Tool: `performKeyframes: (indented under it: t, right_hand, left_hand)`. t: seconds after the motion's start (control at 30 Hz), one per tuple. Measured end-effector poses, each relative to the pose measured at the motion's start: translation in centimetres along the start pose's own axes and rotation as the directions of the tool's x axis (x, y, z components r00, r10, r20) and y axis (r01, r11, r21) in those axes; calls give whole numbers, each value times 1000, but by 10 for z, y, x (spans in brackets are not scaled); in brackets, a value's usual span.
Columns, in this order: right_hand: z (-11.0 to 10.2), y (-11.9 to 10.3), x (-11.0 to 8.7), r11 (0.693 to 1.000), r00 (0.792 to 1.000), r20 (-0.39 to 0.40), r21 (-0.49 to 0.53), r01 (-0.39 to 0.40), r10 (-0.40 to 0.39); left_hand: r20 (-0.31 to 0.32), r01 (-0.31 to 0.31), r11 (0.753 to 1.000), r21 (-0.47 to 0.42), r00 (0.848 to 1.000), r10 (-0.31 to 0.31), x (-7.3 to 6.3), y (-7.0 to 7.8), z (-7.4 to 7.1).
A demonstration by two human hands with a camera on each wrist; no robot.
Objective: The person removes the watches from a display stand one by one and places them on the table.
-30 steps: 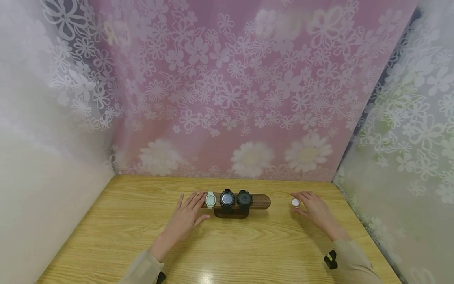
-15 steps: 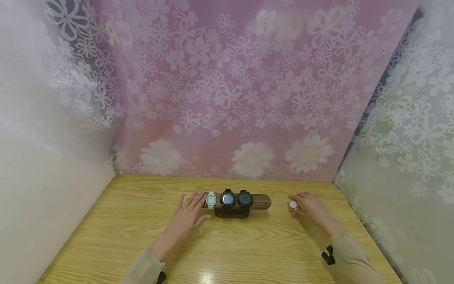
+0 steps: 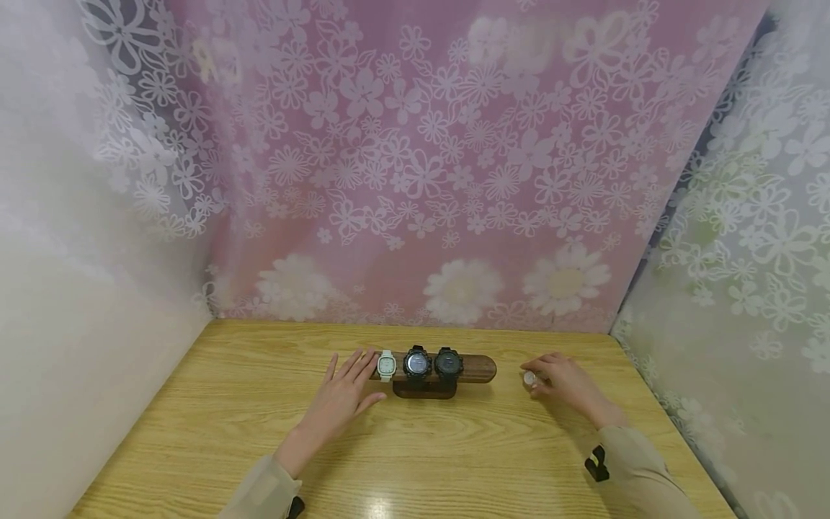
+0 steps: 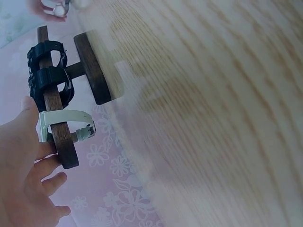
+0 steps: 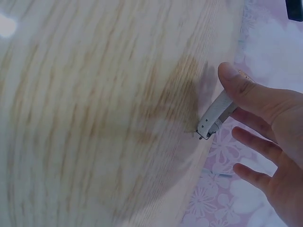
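A dark wooden watch stand [image 3: 480, 368] is on the table, a rounded bar over a small base. On its bar sit a pale green watch [image 3: 386, 365] at the left and two chunky black watches, one with a bright dial [image 3: 417, 363], the other with a dark dial [image 3: 448, 364]. My left hand [image 3: 340, 393] rests its outstretched fingers at the bar's left end, beside the pale green watch. Right of the stand, my right hand [image 3: 565, 382] pinches a small white-strapped watch [image 5: 215, 113] between thumb and fingers; its strap end and buckle hang down in the right wrist view.
The wood-grain table [image 3: 415, 461] reaches back to a pink floral curtain [image 3: 415, 180]. A pale wall [image 3: 97, 288] stands at the left, and a floral sheet [image 3: 746, 288] hangs along the right side.
My right hand has drifted slightly left toward the stand with the small watch, whose dial has turned and dropped a little. My left hand and the stand have stayed in place.
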State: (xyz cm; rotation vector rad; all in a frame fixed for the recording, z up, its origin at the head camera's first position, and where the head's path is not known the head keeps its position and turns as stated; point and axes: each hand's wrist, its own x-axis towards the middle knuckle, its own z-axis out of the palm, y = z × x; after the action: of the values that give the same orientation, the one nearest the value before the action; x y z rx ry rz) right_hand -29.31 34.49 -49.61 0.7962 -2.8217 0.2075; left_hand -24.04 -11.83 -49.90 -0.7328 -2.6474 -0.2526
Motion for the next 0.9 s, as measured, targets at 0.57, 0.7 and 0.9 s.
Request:
performKeyframes:
  t: [0.57,0.7,0.9]
  right_hand:
    - [5,-2,-1,999,999,32,31,14,-15]
    - [6,-4,-3,999,999,33,53,4,-6]
    - [6,-4,-4,998,999,36,65,-5,2]
  left_hand:
    - [8,12,1000,4,1000,-12,-1,1,-1]
    - [9,14,1000,5,1000,-14,-1,1,0]
    - [12,15,1000,1,1000,-15,-1,1,-1]
